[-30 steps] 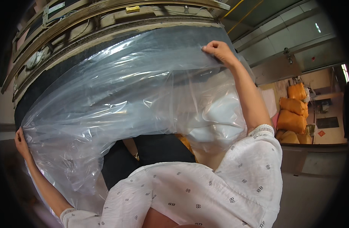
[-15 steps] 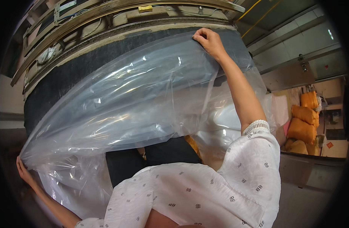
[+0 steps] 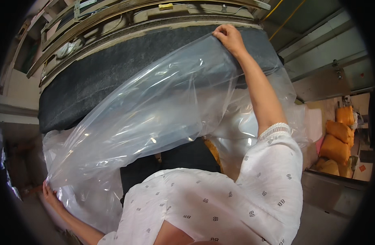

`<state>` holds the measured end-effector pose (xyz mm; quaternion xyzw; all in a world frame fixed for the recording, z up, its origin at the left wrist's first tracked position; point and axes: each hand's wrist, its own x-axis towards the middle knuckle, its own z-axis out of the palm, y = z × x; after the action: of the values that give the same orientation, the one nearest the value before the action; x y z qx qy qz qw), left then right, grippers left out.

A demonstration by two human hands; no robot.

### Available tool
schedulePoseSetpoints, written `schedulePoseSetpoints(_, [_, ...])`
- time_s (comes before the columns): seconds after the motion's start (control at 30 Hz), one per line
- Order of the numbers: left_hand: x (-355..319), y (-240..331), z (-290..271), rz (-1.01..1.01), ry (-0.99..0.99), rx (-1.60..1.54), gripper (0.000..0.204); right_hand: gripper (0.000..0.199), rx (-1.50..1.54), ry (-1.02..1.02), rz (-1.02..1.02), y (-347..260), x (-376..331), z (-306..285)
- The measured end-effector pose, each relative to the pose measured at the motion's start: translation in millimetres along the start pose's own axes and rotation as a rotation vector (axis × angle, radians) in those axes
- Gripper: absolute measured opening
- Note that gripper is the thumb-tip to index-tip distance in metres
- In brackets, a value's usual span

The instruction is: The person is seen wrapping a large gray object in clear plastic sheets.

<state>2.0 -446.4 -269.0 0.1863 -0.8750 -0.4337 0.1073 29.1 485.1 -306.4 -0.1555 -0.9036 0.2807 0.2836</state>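
A large clear plastic sheet (image 3: 154,102) stretches diagonally between my two hands, its upper edge pulled into a long line. At the far right, over the dark surface, my right hand (image 3: 229,37) pinches one corner between thumb and fingertips. Down at the near left, my left hand (image 3: 51,196) is closed on the sheet's other end, where the film gathers into folds. The sheet's near part hangs over my lap and past the table's front edge. Whether it is one layer or several I cannot tell.
The dark padded worktop (image 3: 93,81) lies beneath and beyond the sheet. Behind it runs a long metal rail (image 3: 134,9) with a small yellow block (image 3: 165,6). Orange sacks (image 3: 336,143) are piled on the right. More clear film (image 3: 236,151) hangs right of my legs.
My left hand has moved inward to the right and lower, taking the sheet's end along. The film has drawn nearer, baring more dark worktop at the left. My right hand keeps its pinch.
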Motion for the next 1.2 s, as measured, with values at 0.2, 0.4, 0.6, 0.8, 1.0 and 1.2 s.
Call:
schedulePoseSetpoints(0.2, [28.8, 94.2, 44.3, 0.123, 0.268, -0.627, 0.042, 0.025, 0.473, 0.402, 0.024, -6.1, 62.1, -47.4])
schedulePoseSetpoints(0.4, [121.7, 210.2, 158.0, 0.646, 0.019, -0.093, 0.031, 0.019, -0.367, 0.586, 0.062, 60.3, 74.8, -74.8])
schedulePoseSetpoints(0.6, [224.1, 114.5, 279.3, 0.496, -0.148, -0.15, 0.032, 0.019, 0.245, 0.522, 0.213, 98.9, 44.8, -22.1])
schedulePoseSetpoints(0.8, [234.5, 177.0, 352.0, 0.412, -0.156, -0.467, 0.032, 0.019, 0.078, 0.488, 0.222, 118.4, 59.5, -28.2])
schedulePoseSetpoints(1.0, [252.7, 182.0, 358.1, 0.425, -0.152, -0.4, 0.03, 0.021, 0.011, 0.464, 0.259, 120.2, 68.2, -30.3])
schedulePoseSetpoints(1.2, [260.2, 175.5, 366.9, 0.434, 0.041, -0.22, 0.027, 0.036, -0.244, 0.559, 0.262, 119.5, 72.0, -30.5])
